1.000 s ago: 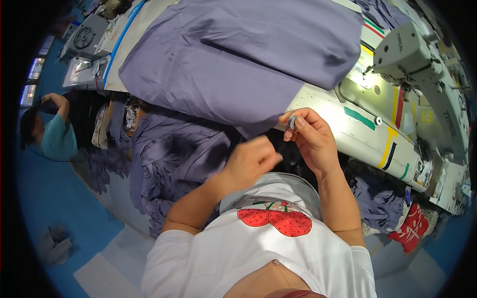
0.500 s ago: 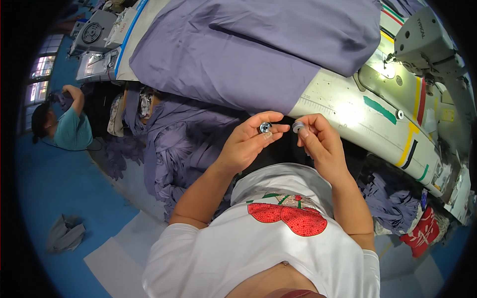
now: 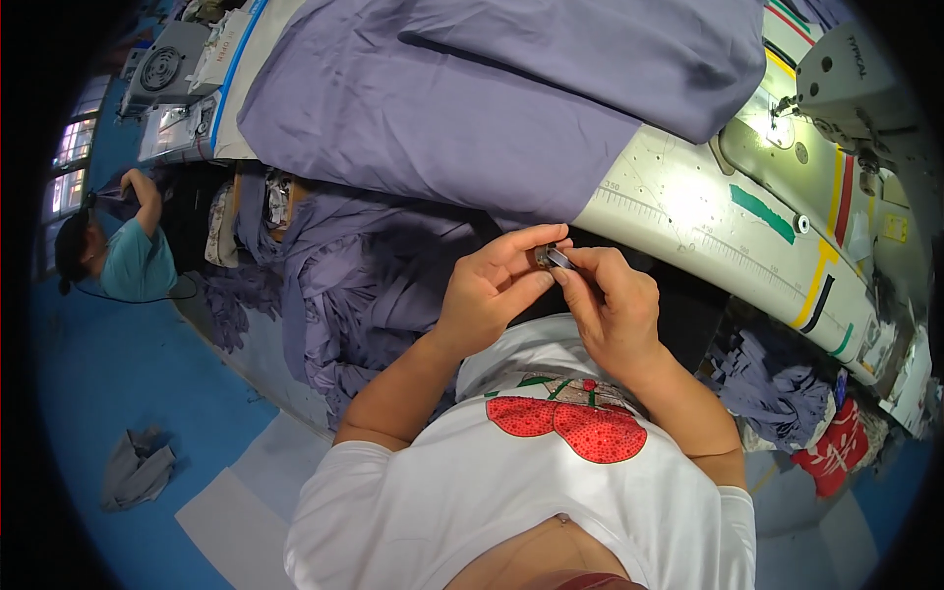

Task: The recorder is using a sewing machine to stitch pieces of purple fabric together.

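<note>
In front of my belly both hands meet at the table's near edge. Between its thumb and fingers my left hand grips a small round metal bobbin case, mostly covered by the fingertips. My right hand pinches a small bobbin, seen edge-on against the case. Whether the bobbin sits partly inside the case or only touches it, I cannot tell. Beyond the hands, lilac-grey fabric lies spread over the sewing table.
A sewing machine head with its lamp lit stands at the right. More lilac fabric hangs in a heap below the table's left part. Another person is at far left. A grey cloth lies on the blue floor.
My right hand has moved left, bringing the bobbin up to the bobbin case. The left hand has turned the case, so its round face no longer shows. The view has shifted slightly.
</note>
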A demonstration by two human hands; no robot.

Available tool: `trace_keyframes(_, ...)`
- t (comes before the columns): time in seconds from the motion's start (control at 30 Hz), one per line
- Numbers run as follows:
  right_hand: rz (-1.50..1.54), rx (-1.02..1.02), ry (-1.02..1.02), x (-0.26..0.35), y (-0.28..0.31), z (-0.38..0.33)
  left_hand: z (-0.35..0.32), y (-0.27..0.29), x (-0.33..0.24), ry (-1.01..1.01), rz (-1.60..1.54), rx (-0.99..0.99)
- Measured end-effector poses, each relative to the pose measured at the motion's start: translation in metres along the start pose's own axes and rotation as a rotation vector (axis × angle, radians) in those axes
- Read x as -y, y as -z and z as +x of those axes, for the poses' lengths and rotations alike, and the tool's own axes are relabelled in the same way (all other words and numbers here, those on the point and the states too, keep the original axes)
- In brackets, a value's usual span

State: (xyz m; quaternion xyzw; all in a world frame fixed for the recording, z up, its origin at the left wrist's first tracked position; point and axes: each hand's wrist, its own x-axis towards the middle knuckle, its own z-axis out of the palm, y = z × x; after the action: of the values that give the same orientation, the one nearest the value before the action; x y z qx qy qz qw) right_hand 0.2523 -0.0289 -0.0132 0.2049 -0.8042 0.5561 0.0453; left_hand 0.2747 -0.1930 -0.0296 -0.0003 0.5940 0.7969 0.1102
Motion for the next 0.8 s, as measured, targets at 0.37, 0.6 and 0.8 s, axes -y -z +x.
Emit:
trace_keyframes(0.37,-0.073,-0.126,0.002,-0.005,-0.003,-0.007,-0.002,-0.004,-0.005,-0.011,0.249,0.011)
trace_keyframes(0.6,0.244,0.016,-0.353,0.0,-0.001,-0.012,0.0,0.001,-0.001,-0.065,0.387,0.009)
trace_keyframes(0.8,0.491,0.128,-0.626,-0.006,0.005,-0.008,0.003,0.011,0.004,-0.199,0.595,0.037)
